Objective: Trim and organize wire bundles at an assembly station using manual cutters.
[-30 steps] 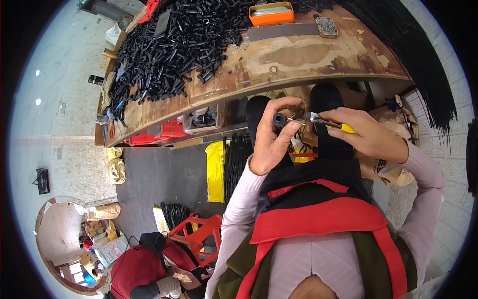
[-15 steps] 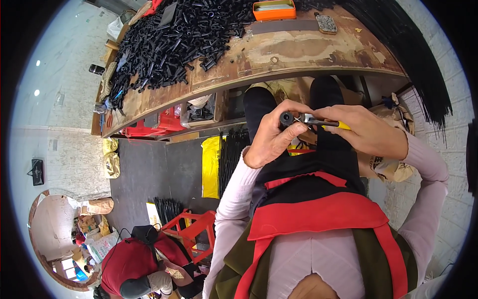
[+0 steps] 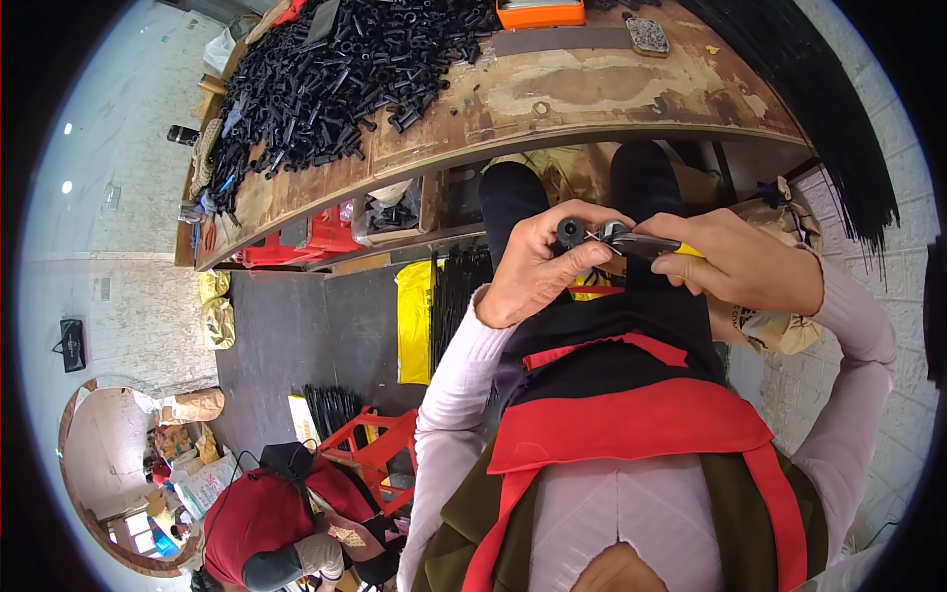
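Note:
Above my lap, my left hand [image 3: 546,259] is closed around a black plastic tube-shaped part [image 3: 570,233], its round hollow end facing up. Thin metal wire ends [image 3: 596,237] cross beside that part, between it and the tool. My right hand [image 3: 732,259] grips pliers [image 3: 641,244] with yellow on the handles, their jaws pointing left at the wire ends. The jaws look to be at or against the wire; whether they bite on it is too small to tell. My left thumb lies just below the wire.
A wooden workbench [image 3: 592,94] spans the far side, with a heap of black plastic parts [image 3: 326,89] and an orange box [image 3: 541,12]. Long black strands [image 3: 819,109] hang off its right end. At lower left, another person [image 3: 266,523] bends near a red stool [image 3: 380,454].
My right hand has shifted slightly right and its fingers have loosened and moved on the handles. The pliers have turned, showing a darker side. My left hand keeps its hold.

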The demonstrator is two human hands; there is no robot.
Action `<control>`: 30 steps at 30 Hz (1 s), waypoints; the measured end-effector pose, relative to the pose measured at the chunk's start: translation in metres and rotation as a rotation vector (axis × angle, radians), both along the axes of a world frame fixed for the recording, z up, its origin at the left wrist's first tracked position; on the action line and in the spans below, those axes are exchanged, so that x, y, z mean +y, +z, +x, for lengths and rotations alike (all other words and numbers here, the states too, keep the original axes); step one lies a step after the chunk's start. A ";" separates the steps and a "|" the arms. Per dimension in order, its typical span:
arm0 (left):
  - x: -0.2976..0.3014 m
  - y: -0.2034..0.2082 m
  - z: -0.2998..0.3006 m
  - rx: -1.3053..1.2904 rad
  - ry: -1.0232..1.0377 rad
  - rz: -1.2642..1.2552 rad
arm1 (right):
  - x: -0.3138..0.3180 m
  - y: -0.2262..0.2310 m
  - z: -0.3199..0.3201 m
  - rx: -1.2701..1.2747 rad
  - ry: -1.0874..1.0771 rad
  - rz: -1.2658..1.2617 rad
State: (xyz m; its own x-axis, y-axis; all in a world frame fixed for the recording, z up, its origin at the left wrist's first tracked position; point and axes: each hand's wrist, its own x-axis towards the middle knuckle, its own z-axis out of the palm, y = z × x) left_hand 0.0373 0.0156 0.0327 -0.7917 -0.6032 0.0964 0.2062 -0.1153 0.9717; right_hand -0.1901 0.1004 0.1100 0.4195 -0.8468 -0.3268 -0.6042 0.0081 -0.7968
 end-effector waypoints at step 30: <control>0.000 0.004 -0.011 -0.025 0.099 -0.029 | -0.001 -0.015 -0.004 0.115 -0.136 -0.120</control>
